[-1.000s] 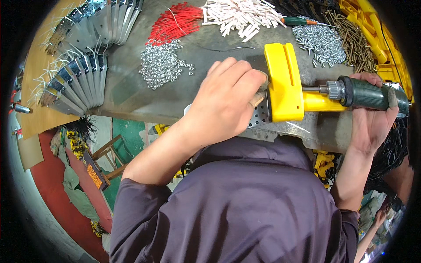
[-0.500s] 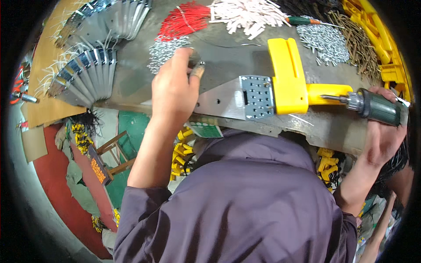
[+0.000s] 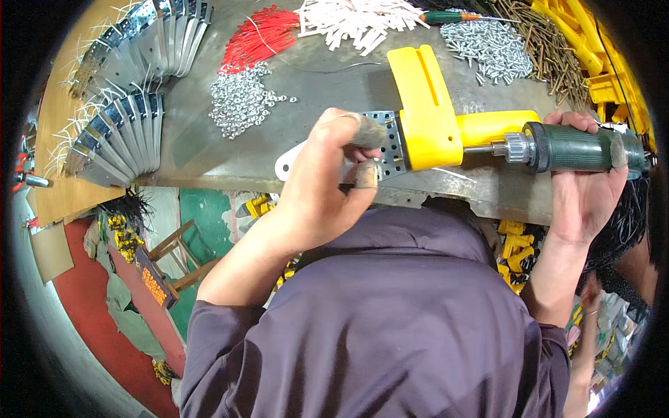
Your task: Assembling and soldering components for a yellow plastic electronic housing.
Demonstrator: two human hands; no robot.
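In my right hand (image 3: 585, 188) is a green electric screwdriver (image 3: 578, 148), lying level, its bit running left to the near edge of a yellow plastic handle piece (image 3: 427, 118). This piece joins a flat metal blade with a perforated plate (image 3: 391, 129), which lies along the bench's near side. My left hand (image 3: 324, 181) is over the blade. Its thumb and forefinger, in grimy finger covers, pinch a small nut at the plate's lower edge; the fingers mostly hide it. The blade's rounded end (image 3: 284, 167) with a hole shows left of the hand.
Loose nuts (image 3: 240, 97), red strips (image 3: 261, 38), white strips (image 3: 355, 21), silver screws (image 3: 491, 52) and brown screws (image 3: 554, 59) lie in heaps behind. Two fans of metal blades (image 3: 129, 132) stand left. Yellow parts (image 3: 613, 83) pile up at right; a green-handled screwdriver (image 3: 446, 17) lies at the back.
My left hand has come from the nut heap to the perforated plate, carrying a nut. The electric screwdriver has moved left, and its bit now meets the yellow piece.
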